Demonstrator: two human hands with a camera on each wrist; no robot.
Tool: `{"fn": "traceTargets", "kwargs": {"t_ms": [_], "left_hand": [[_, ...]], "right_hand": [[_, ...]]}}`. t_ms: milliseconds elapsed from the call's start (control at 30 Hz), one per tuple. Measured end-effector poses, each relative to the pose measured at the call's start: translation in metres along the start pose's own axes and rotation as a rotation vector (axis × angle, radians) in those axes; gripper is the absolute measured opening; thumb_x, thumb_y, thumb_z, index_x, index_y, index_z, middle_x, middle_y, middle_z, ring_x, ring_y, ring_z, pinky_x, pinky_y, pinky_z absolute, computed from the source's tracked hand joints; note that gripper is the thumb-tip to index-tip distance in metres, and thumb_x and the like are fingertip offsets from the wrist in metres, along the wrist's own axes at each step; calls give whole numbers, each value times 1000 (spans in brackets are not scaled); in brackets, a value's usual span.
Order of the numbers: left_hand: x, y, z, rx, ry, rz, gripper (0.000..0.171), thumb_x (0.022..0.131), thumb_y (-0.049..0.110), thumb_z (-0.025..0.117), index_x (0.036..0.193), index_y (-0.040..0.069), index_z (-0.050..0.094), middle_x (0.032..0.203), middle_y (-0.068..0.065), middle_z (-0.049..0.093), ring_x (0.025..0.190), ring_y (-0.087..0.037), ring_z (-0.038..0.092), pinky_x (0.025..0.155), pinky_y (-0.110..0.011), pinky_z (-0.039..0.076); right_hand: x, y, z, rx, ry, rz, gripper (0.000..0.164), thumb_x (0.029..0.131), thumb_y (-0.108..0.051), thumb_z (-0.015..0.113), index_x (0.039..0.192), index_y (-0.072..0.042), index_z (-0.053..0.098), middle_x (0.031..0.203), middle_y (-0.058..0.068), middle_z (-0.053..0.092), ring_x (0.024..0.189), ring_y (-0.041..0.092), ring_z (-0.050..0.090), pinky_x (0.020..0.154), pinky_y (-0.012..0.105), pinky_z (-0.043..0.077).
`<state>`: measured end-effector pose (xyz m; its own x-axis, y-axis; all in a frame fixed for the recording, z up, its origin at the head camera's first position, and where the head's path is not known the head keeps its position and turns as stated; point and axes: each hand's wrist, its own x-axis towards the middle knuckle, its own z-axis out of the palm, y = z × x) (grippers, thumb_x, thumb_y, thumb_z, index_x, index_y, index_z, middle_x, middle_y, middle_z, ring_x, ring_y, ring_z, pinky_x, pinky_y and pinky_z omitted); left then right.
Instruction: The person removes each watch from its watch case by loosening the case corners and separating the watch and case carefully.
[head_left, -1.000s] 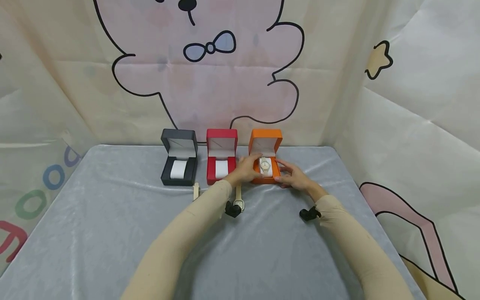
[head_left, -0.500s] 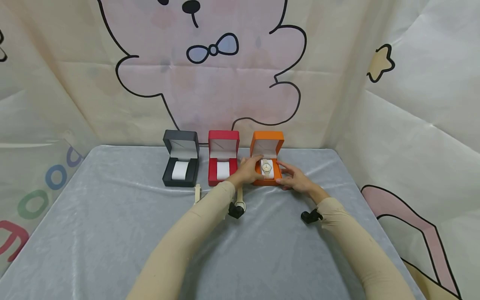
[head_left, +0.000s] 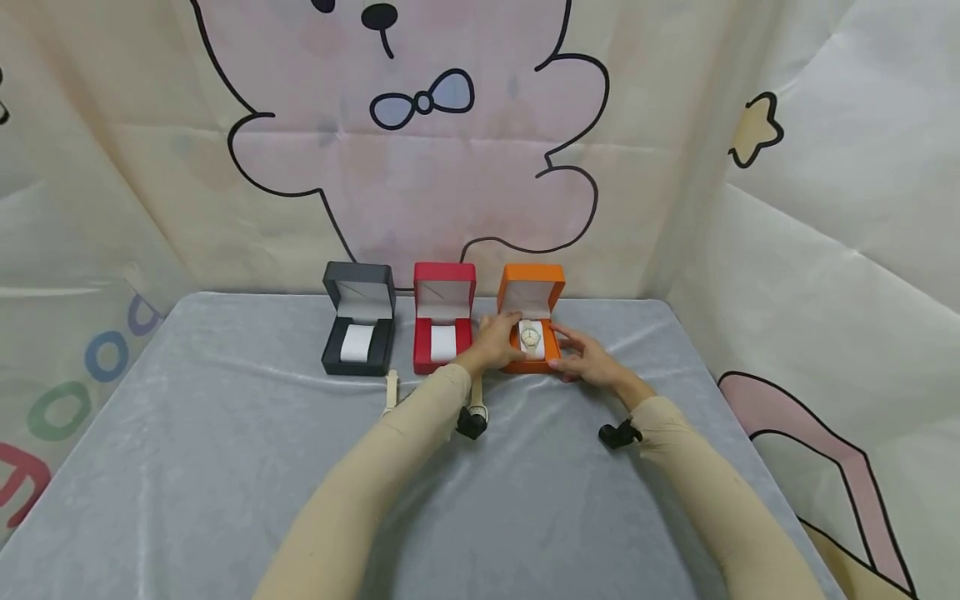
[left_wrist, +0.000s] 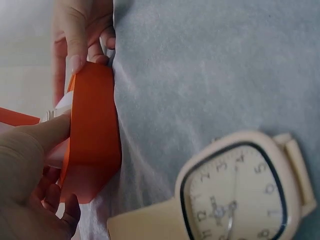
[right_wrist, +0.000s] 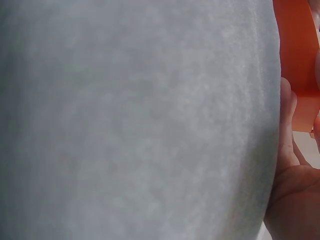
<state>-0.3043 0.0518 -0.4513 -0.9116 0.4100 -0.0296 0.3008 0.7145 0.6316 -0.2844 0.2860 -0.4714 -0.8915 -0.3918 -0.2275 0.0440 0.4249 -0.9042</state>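
An open orange watch box [head_left: 532, 272] stands at the right of a row in the head view. A pale-strapped wristwatch [head_left: 530, 337] sits round its white cushion, dial up. My left hand [head_left: 492, 342] holds the box's left side; in the left wrist view, its thumb [left_wrist: 55, 131] reaches over the front wall against the cushion and other fingers curl outside. My right hand [head_left: 592, 360] holds the right side, thumb at the front corner and fingers along the wall. In the right wrist view only part of the orange box [right_wrist: 299, 45] shows.
An open red watch box [head_left: 444, 272] and an open dark grey one [head_left: 358, 273] stand to the left, each with a bare white cushion. Two cream watches lie before them: one watch [head_left: 392, 388] partly behind my left arm, another watch [left_wrist: 235, 195] under that wrist. Grey cloth [head_left: 555, 500] covers the table.
The head view shifts slightly. Both hands stay at the orange box and the watch stays on its cushion; no object visibly moves.
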Motion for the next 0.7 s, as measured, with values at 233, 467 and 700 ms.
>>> {"fn": "traceTargets", "kwargs": {"t_ms": [233,467,700], "left_hand": [[-3,3,0,0,23,-22,80,84,22,83,152,4,44,156,-15,41,137,-34,39,115,-40,35],[-1,3,0,26,37,-16,75,84,28,83,145,-1,51,152,-15,44,137,-33,39,116,-42,33],[-1,1,2,5,57,-10,76,83,26,85,147,4,50,149,-15,48,134,-32,42,114,-40,36]], "right_hand": [[1,2,0,0,0,10,80,98,-14,67,163,-23,22,158,28,31,80,11,64,75,25,59],[0,1,-1,10,-2,-2,80,97,-13,68,163,-23,22,157,30,32,83,12,65,76,27,59],[1,1,1,26,6,-9,80,97,-10,68,162,-22,24,155,30,34,80,10,65,74,25,59]]}}
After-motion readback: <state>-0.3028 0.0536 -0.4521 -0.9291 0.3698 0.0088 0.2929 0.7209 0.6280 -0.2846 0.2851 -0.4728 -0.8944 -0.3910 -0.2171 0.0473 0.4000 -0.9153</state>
